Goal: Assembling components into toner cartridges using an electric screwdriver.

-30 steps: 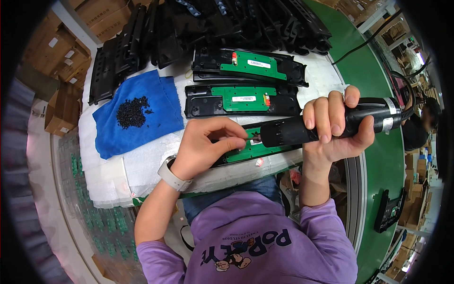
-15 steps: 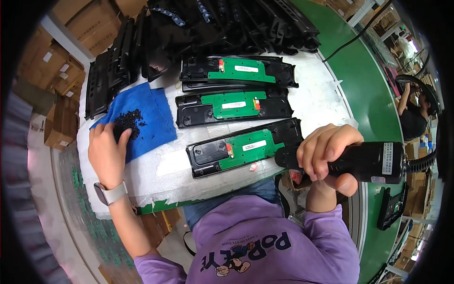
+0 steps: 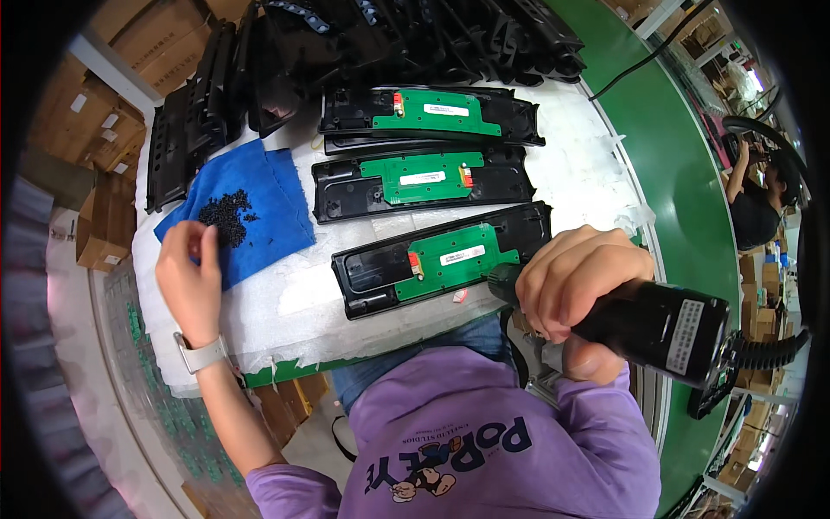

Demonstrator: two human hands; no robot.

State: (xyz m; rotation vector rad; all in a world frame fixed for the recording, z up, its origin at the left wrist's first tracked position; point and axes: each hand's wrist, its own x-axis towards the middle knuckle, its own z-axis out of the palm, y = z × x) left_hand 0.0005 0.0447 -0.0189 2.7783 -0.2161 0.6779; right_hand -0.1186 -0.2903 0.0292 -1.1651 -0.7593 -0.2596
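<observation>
Presently, right hand (image 3: 584, 290) clamped round black power screwdriver (image 3: 653, 324), its nose near the closest green circuit board (image 3: 454, 271); left hand (image 3: 190, 281) by small black screws (image 3: 227, 214) on blue cloth (image 3: 281, 208), hands well apart; left-hand grip: cannot tell.

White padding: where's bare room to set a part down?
Free: right side, between the far housings and the green surface; smaller patch between the blue cloth and the nearest housing. Crowded: far edge, piled with black parts; the cloth, with small black pieces and the left hand.
</observation>
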